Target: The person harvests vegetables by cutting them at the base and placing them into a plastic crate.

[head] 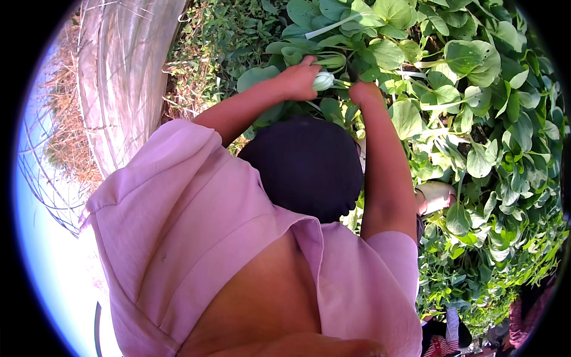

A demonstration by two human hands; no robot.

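Note:
My left hand [302, 80] grips a leafy green plant with a pale, thick stalk base [323, 81], its fingers curled around the white-green stems. Close by on the right, my right hand [365, 93] is closed low among the stems, just past the pale stalk base; something dark and narrow runs beside it, too hidden by leaves to name. Broad round green leaves [388, 53] surround both hands, some with small holes. A detached-looking leaf with a long pale stalk [334, 26] lies above my left hand.
Dense leafy greens [482, 147] spread to the right. Small-leaved weeds [227, 49] and translucent plastic sheeting [127, 67] stand at the left. My dark-clad knee [308, 169] is between my arms. A foot [435, 196] rests among the leaves. Other people [446, 339] appear at the lower right.

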